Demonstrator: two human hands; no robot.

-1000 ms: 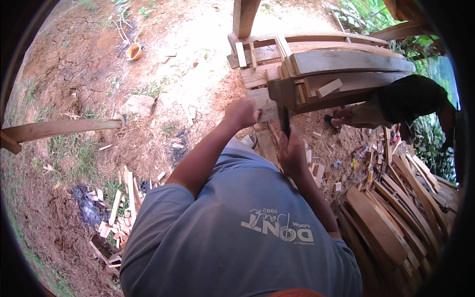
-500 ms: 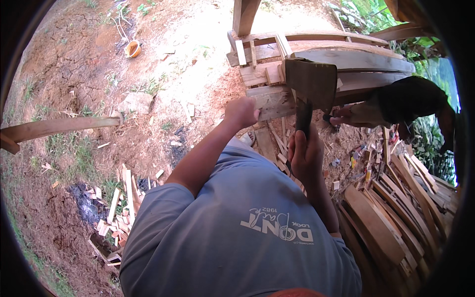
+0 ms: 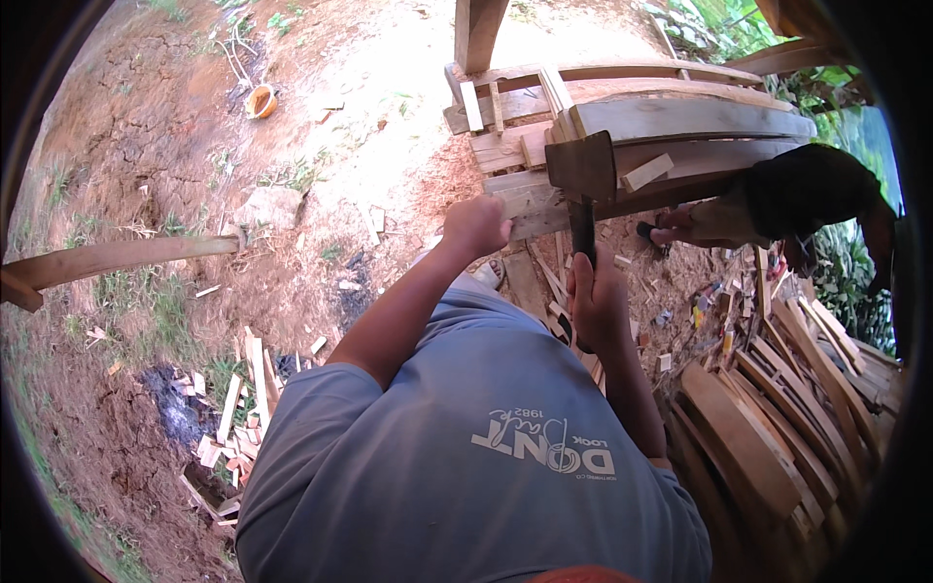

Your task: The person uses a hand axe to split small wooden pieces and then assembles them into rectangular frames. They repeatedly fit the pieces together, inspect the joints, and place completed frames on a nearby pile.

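My right hand point(image 3: 598, 296) is closed round the dark handle of a hatchet point(image 3: 580, 167). Its broad, dull metal blade is over the near part of the wooden bench, close to the end of the boards. Whether the edge touches wood cannot be made out. To the left of the blade, my left hand point(image 3: 476, 227) is closed in a fist at the end of a piece of wood point(image 3: 533, 206) on the bench. The fingers' undersides are hidden. A short pale wood block point(image 3: 647, 173) lies just right of the blade.
Long boards point(image 3: 695, 117) lie across the bench beside a post point(image 3: 479, 34). A person in dark clothing point(image 3: 807, 199) is at the right. Stacked curved planks point(image 3: 739, 437) are at lower right, wood scraps point(image 3: 238, 428) at lower left. A yellow bowl point(image 3: 260, 101) sits far left.
The hatchet has dropped lower and shifted left, its blade looking smaller and tilted differently. More of the wood block beside it shows. My left hand stays nearly in place.
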